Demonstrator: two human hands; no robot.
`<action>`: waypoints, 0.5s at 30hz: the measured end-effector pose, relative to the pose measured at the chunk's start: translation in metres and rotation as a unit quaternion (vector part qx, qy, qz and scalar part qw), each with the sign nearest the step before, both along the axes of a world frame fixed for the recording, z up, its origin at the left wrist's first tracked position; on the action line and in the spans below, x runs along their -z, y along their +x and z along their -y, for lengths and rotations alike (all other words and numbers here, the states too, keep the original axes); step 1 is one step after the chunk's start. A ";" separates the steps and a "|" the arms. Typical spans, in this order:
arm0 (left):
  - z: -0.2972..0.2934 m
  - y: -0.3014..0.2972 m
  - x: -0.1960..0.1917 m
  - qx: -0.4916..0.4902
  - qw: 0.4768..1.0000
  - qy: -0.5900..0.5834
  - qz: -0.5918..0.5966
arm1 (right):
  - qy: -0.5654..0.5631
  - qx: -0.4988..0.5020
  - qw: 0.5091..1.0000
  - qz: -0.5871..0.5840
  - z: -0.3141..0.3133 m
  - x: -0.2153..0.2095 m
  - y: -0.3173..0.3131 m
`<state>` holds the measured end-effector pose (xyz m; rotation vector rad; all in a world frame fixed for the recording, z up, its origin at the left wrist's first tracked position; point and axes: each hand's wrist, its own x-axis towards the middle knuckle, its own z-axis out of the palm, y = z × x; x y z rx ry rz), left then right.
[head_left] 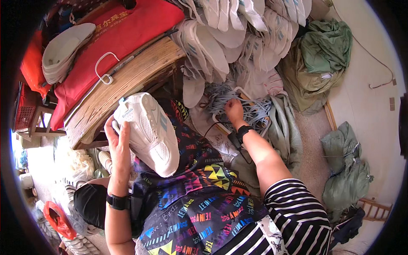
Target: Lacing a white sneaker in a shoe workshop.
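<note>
My left hand [119,146] grips a white shoe upper [148,127] at its heel end, thumb on the near side. The upper has mesh panels and pale blue-grey trim, and its toe points down toward my patterned apron [204,204]. To the right, my right hand [233,111] reaches into a tangled heap of grey-blue shoelaces [258,111], its fingers curled closed. Whether a lace is between those fingers is too small to make out. The laces lie among pale cloth and white shoe pieces.
Stacks of white shoe uppers [206,51] rise beyond the laces. A wooden bench [127,70] with red cloth [140,25], a white wire hook [104,76] and more stacked shoe pieces [63,53] stands at left. Green sacks [327,46] sit at right.
</note>
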<state>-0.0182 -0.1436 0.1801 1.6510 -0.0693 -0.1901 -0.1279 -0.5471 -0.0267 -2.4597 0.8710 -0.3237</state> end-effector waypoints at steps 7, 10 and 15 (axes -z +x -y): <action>-0.001 -0.002 -0.002 -0.011 0.998 0.056 0.015 | -0.078 -0.162 0.984 0.010 -0.021 0.000 0.019; -0.004 -0.003 -0.009 0.004 1.000 -0.005 -0.014 | -0.097 -0.165 0.979 -0.068 -0.022 0.002 0.024; -0.011 -0.012 -0.021 -0.004 0.973 0.166 0.158 | 0.116 -0.023 0.990 0.073 -0.018 -0.023 0.028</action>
